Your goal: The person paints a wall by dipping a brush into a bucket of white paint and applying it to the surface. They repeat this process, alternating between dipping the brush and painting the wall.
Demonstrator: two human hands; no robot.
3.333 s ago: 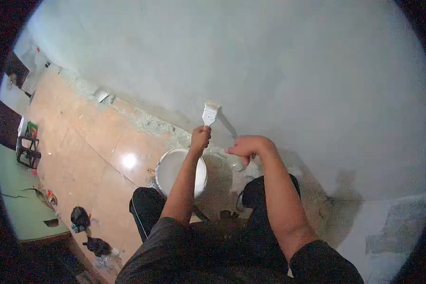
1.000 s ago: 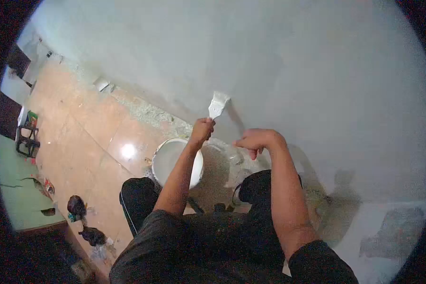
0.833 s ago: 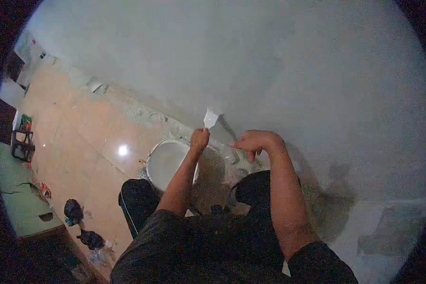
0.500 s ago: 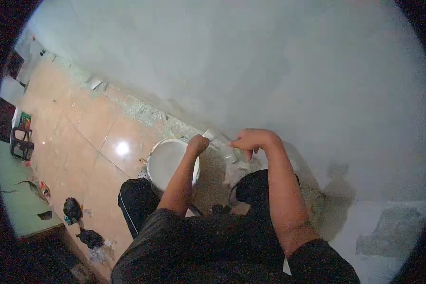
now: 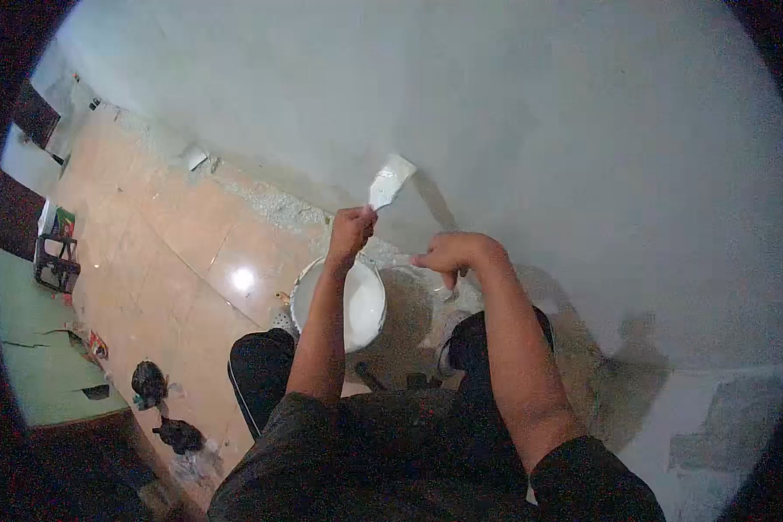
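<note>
My left hand (image 5: 351, 229) grips the handle of a putty knife (image 5: 388, 183); its white-coated blade points up and rests against the grey wall (image 5: 513, 130). My right hand (image 5: 448, 253) is closed around a second small tool, mostly hidden, held just right of a white bucket (image 5: 350, 304) that stands on the floor by my knees. I am crouched facing the wall, with my dark trousers at the bottom of the view.
An orange tiled floor (image 5: 165, 252) runs left, with rubble along the wall base. A green surface (image 5: 35, 365) and a dark stool (image 5: 56, 261) lie at far left. Dark bags (image 5: 152, 383) sit on the floor. A rough unpainted patch (image 5: 722, 426) shows at lower right.
My left hand dropped the putty knife down beside my right hand, then raised it back up against the wall. The right hand stayed almost still.
</note>
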